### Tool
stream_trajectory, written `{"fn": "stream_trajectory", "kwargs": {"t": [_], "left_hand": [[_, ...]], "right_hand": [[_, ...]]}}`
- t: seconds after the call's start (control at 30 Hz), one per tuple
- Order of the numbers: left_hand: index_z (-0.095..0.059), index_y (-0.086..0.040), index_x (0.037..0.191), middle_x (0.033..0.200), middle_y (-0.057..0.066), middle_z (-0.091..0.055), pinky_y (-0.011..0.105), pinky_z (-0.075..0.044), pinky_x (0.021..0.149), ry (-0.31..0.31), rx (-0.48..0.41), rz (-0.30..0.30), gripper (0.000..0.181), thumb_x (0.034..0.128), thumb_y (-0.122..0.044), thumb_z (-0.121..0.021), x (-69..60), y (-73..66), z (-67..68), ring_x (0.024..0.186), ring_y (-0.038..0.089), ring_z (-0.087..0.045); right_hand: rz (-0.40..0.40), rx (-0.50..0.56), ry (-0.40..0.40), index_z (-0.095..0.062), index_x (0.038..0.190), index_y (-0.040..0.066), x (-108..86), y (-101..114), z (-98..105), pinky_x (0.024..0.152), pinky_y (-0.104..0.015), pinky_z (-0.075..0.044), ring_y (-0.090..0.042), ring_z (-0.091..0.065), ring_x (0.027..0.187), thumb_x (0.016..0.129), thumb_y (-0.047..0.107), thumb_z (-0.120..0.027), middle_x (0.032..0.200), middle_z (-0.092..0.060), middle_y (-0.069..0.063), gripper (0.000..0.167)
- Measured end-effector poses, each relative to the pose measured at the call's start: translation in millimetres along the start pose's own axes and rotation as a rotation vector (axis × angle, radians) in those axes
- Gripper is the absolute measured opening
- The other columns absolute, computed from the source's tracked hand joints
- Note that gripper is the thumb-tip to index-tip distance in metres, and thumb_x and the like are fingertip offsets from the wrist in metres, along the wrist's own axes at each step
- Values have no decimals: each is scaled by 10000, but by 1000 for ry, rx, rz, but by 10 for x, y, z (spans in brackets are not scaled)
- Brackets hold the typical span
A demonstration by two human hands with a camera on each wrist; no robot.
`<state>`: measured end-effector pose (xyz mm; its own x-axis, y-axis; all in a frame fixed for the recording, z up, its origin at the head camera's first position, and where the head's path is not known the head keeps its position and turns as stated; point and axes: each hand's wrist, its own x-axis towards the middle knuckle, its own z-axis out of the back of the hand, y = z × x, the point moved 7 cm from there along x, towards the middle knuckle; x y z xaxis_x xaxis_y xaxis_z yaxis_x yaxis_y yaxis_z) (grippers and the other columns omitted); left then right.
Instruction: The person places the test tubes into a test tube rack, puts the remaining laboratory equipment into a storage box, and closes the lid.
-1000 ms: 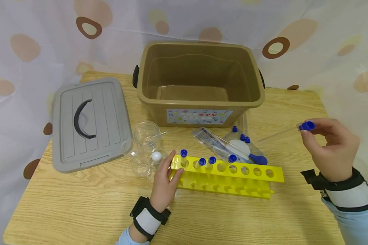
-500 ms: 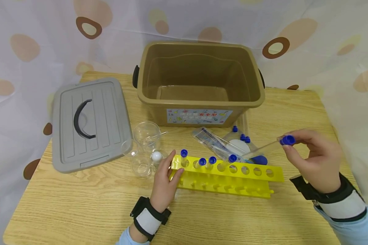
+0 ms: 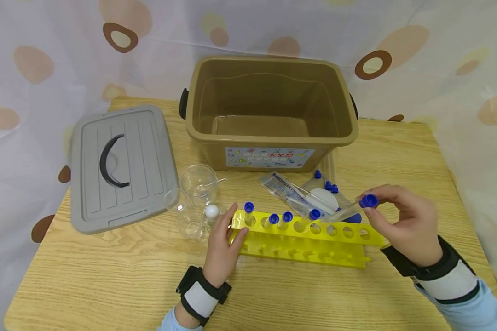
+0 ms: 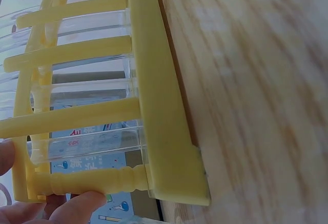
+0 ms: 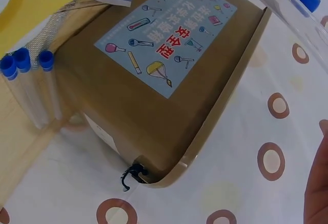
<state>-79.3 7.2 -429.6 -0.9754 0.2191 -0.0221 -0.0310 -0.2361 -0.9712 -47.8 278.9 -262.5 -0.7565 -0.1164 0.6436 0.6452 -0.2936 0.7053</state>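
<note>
Head cam's showing the right hand [image 3: 410, 225] pinching a slim, see-through test tube [image 3: 349, 211] by its blue cap, thumb and fingers closed on it. Tube's tilting, its far end hanging over the round holes of the yellow plastic test tube rack [image 3: 298, 256]; can't tell if they're touching. Left hand [image 3: 223, 250] is gripping the rack's end, thumb and fingers curling around it. Four blue-capped tubes [image 3: 287, 217] are standing in the rack. Behind, a smooth tan plastic bin [image 3: 213, 156] is sitting on the wood-grain table [image 3: 107, 276].
</note>
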Motion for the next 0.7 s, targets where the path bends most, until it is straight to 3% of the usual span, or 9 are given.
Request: {"fn": "stream_trajectory", "kwargs": {"t": [0.37,0.7], "left_hand": [[-355,-37,1430,1396,192,-418,524,-387,1030,4,2,-4,550,944,-201,-553,3,3,-8,1310,358,-387],[-358,-36,1428,1392,191,-422,525,-389,1028,-2,-2,-7,547,943,-196,-555,1,9,-1,1308,353,-389]], "right_hand": [[-8,-252,93,-625,856,-135,-40,-32,-72,764,-41,-447,60,-572,774,850,342,-653,954,-659,191,478],[33,-286,210,-655,881,-66,-73,-79,-153,717,-62,-448,25,-545,760,879,346,-615,901,-679,67,415]]}}
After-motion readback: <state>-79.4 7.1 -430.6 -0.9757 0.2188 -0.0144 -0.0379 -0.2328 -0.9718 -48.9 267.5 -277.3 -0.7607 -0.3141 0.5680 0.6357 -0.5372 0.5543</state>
